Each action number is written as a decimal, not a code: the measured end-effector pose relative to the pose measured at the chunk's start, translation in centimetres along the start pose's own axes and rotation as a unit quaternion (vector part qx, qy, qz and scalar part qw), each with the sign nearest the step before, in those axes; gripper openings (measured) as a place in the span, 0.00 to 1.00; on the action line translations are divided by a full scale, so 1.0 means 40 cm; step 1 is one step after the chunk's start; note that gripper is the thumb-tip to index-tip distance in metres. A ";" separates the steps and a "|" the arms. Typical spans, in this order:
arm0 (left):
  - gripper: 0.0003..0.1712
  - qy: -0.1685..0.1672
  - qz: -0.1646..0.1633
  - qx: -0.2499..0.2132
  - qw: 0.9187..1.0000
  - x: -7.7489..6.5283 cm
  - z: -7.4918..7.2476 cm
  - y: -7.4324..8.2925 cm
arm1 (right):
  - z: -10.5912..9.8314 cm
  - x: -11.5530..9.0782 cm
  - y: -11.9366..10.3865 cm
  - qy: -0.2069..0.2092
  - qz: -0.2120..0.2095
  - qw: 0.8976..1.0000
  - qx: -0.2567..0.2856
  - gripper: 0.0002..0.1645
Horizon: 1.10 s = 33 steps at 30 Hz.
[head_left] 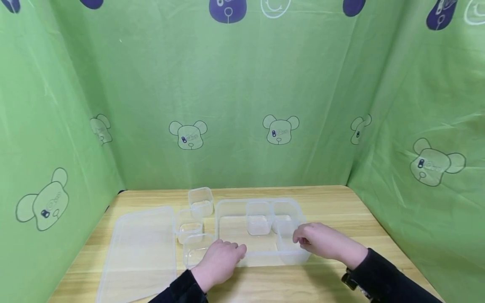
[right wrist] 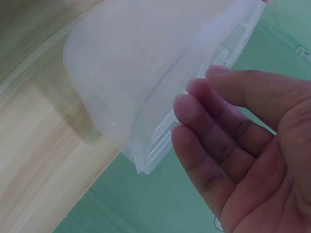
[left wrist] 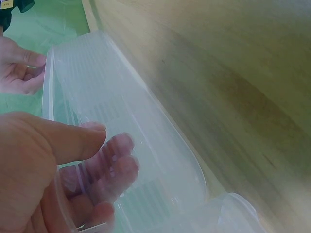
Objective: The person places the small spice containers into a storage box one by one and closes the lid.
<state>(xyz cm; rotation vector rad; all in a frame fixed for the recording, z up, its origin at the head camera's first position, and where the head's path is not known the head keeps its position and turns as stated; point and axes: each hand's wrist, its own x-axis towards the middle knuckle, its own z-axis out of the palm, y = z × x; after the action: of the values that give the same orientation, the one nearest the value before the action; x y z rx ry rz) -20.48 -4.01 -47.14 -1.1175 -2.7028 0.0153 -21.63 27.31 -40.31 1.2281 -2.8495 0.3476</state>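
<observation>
Translucent plastic box (head_left: 261,260), likely light, slick: hold by the rim (head_left: 261,253) under the curled, gripping left hand (head_left: 220,261); right hand (head_left: 320,240), grip unclear.

2 black sleeves (head_left: 390,277) show, the right with a glossy dark fitting (head_left: 350,280).

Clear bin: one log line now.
left hand: bin, near rim | right hand: right end | inside: small containers | outside: three containers, lid

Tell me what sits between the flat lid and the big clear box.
Three small clear containers, as the head view shows; the left hand partly hides the nearest one.
</observation>
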 end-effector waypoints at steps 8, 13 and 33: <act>0.08 0.004 0.002 -0.003 1.000 0.000 -0.001 -0.001 | -0.007 0.003 -0.003 -0.001 0.016 1.000 0.000 0.12; 0.08 0.009 0.002 0.000 1.000 0.001 0.001 -0.002 | -0.007 0.001 0.000 0.003 0.017 1.000 -0.002 0.11; 0.07 -0.005 -0.005 -0.015 1.000 0.003 -0.002 -0.001 | 0.059 0.001 0.002 0.145 0.193 0.969 -0.050 0.05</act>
<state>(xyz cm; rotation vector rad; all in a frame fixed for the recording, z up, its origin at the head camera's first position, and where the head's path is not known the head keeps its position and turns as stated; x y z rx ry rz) -20.55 -3.95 -47.02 -1.1155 -2.7259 -0.0214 -21.55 26.83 -42.62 0.5439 -2.7862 0.3496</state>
